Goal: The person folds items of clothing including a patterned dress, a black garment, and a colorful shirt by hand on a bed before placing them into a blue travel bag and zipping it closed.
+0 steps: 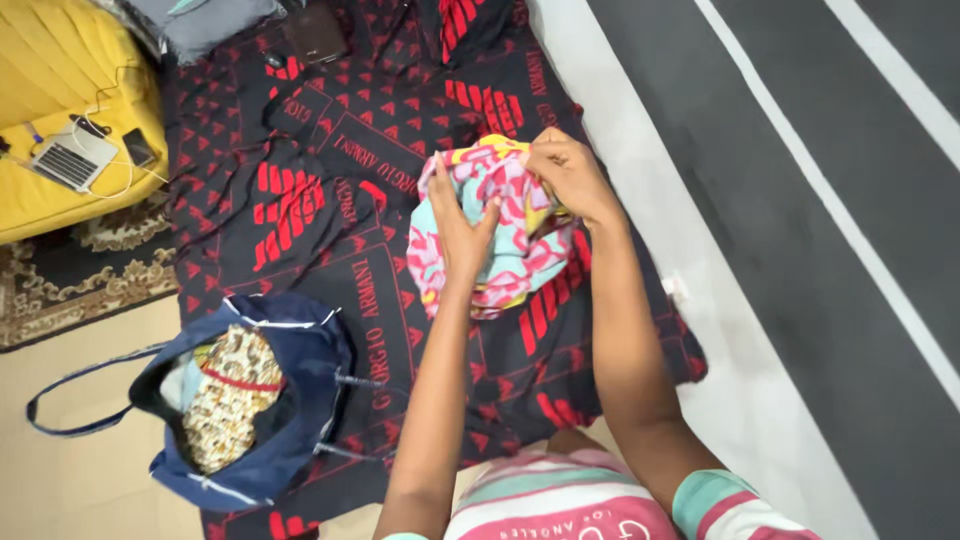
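Here both hands grip the patterned cloth [500, 230], bunched and hanging lengthwise.

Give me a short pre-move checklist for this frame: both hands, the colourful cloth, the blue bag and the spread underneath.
1. Left hand has a grip on the colourful cloth: ok, palm pressed to its front.
2. Right hand pinches the cloth's top edge: ok.
3. Cloth lifted off the dark red-patterned spread: cannot tell; one view from above.
4. Blue bag open: ok, mouth wide, a leopard-print fabric inside.
5. Bag apart from the hands: ok, it lies to the left.
6. Laptop clear of the cloth: ok, on the yellow cushion.
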